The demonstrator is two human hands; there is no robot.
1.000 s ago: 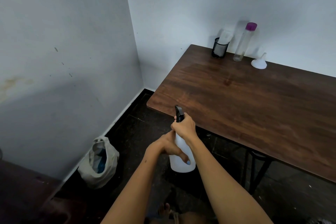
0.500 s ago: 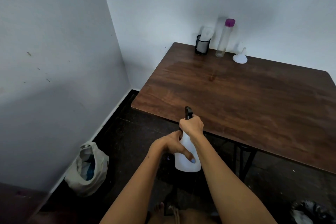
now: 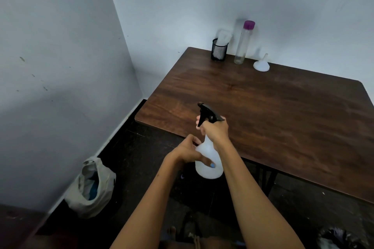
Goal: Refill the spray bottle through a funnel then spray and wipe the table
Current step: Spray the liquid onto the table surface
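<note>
the spray bottle (image 3: pixel 208 159) is standing upright in the air just off the desk (image 3: pixel 263 111) near edge, right hand (image 3: pixel 215 130) gripping its neck, left hand (image 3: pixel 187 151) holding its body; funnel (image 3: pixel 261 64) is lying well ahead-right, at the desk's back.

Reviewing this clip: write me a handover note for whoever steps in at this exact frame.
Right hand grips the neck under the black trigger head of the spray bottle; left hand holds its white body. Bottle is held in the air at the near edge of the table, head on.
Funnel lies upside down at the back, beside the purple-capped bottle and the mesh cup.
Done: nothing visible. Left: take off head, refill, spray, wipe.
</note>
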